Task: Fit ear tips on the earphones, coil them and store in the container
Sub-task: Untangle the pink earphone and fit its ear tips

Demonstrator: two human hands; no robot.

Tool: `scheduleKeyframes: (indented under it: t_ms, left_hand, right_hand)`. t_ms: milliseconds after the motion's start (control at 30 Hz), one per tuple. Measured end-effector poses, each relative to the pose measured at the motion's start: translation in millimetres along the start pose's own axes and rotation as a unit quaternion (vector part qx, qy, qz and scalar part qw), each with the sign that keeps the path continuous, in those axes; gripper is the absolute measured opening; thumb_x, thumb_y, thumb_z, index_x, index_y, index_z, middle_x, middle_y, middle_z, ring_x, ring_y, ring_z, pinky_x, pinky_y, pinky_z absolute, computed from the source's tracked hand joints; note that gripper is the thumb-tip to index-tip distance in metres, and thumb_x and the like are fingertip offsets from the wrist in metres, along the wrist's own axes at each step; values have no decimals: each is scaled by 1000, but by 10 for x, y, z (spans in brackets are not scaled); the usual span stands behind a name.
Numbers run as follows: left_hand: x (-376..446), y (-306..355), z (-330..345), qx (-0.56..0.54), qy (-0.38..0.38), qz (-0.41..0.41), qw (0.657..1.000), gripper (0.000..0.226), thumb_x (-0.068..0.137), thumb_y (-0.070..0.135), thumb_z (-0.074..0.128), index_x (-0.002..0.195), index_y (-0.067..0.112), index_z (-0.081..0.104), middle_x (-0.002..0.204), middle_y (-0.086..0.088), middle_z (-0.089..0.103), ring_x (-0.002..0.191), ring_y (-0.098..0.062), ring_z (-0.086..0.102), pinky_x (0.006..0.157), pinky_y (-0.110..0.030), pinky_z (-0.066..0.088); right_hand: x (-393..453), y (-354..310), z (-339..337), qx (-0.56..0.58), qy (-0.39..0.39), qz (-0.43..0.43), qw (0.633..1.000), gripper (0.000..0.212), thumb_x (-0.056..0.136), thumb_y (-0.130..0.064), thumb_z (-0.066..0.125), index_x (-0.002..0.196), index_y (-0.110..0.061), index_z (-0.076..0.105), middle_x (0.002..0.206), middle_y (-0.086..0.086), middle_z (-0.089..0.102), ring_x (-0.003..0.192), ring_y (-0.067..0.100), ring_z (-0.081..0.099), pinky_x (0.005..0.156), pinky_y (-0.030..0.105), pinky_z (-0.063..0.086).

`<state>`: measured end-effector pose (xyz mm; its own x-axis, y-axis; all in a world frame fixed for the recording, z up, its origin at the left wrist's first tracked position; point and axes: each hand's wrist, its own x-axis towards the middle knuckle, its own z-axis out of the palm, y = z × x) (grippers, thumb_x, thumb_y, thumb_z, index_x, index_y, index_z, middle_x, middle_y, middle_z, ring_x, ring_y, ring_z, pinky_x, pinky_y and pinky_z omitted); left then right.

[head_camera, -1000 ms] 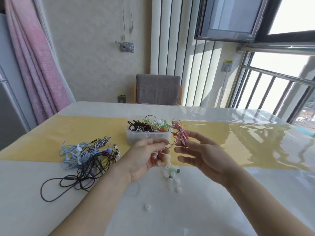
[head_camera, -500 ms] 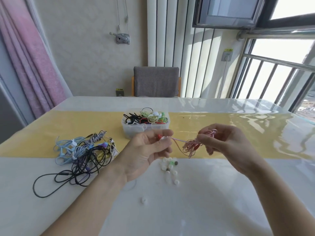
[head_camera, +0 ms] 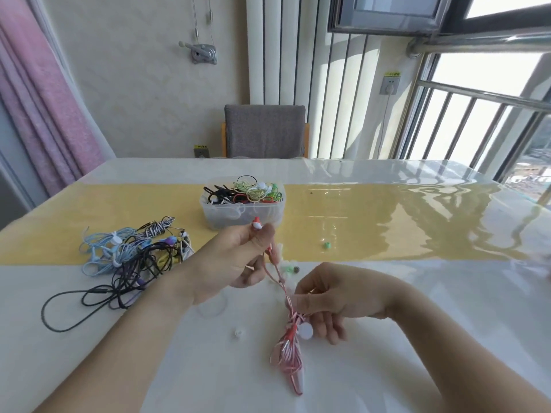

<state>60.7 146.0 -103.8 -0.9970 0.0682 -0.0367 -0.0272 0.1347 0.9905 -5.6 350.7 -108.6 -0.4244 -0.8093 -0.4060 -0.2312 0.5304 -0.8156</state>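
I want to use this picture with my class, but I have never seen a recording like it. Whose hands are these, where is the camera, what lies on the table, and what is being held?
There is no machine here: a person works with two bare hands, and the camera sits on their head, looking forward and down. That explains the arms reaching in from the bottom edge.

The left hand pinches the earbud end of the red-and-white earphones. The right hand grips the same cable lower down, where it is gathered into loops that hang below the fingers.

On the table stands a clear plastic container holding coiled earphones. To its left lies a tangled pile of blue, black and purple earphones. Small loose ear tips are scattered near the hands, one green one on the yellow strip.
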Motion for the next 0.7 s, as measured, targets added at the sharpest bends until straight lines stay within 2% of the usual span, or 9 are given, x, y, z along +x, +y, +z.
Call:
scheduleKeyframes:
  t_ms: [133, 233, 300, 400, 467, 500, 567, 700]
  left_hand:
    - [1, -25, 36, -70, -78, -24, 994, 34, 89, 43, 50, 80, 11, 56, 83, -15, 66, 44, -17, 43, 40, -17, 22]
    - [-8, -48, 39, -80, -108, -30, 991, 26, 92, 31, 48, 85, 8, 57, 87, -17, 66, 46, -19, 41, 42, -22, 19]
    - [-6, -74, 49, -90, -117, -35, 988, 23, 93, 28, 48, 86, 10, 60, 87, -15, 65, 46, -18, 42, 42, -23, 17]
    - [-7, -91, 71, -91, -115, -42, 988, 23, 93, 23, 51, 94, 6, 66, 87, -10, 65, 46, -13, 46, 40, -20, 22]
    - [-8, -95, 72, -94, -108, -46, 989, 28, 95, 16, 53, 108, -6, 64, 87, -6, 67, 46, -11, 47, 40, -18, 25]
    - [-6, -101, 73, -95, -98, -46, 989, 30, 96, 14, 53, 113, -10, 60, 87, -5, 67, 47, -10, 47, 41, -18, 26]
    - [1, -115, 83, -94, -74, -44, 992, 30, 96, 12, 55, 118, -7, 59, 86, -6, 66, 49, -11, 48, 41, -19, 31]
    - [24, -140, 96, -100, -52, -45, 993, 27, 96, 12, 56, 118, -4, 59, 87, -11, 65, 54, -15, 51, 44, -21, 38]
  right_hand:
    - [-63, -35, -53, -112, 66, 2, 992, 30, 89, -39, 73, 94, -10, 68, 67, 2, 73, 53, 15, 66, 48, 24, 48]
    - [-111, -58, -124, -168, 92, 22, 981, 37, 78, -47, 82, 93, -16, 69, 63, -4, 72, 48, 8, 62, 48, 20, 44]
    - [-101, -32, -157, -194, 111, 27, 974, 35, 78, -50, 81, 89, -19, 69, 62, -6, 72, 50, 8, 62, 51, 19, 43]
    - [-4, 78, -198, -209, 192, -6, 959, 19, 85, -41, 76, 82, -22, 71, 65, -3, 72, 59, 13, 66, 55, 21, 47]
    - [52, 125, -196, -211, 230, -36, 949, 9, 82, -32, 78, 80, -25, 72, 69, -6, 71, 66, 10, 66, 64, 25, 52]
    - [72, 140, -178, -218, 227, -50, 948, 8, 80, -31, 80, 80, -26, 73, 69, -8, 70, 66, 6, 65, 67, 24, 54]
    - [99, 160, -132, -232, 210, -68, 947, 8, 79, -30, 80, 80, -26, 74, 68, -12, 69, 65, 2, 64, 67, 21, 53]
    - [94, 161, -130, -249, 193, -71, 946, 4, 82, -23, 75, 79, -25, 77, 70, -11, 71, 64, 6, 63, 65, 21, 52]
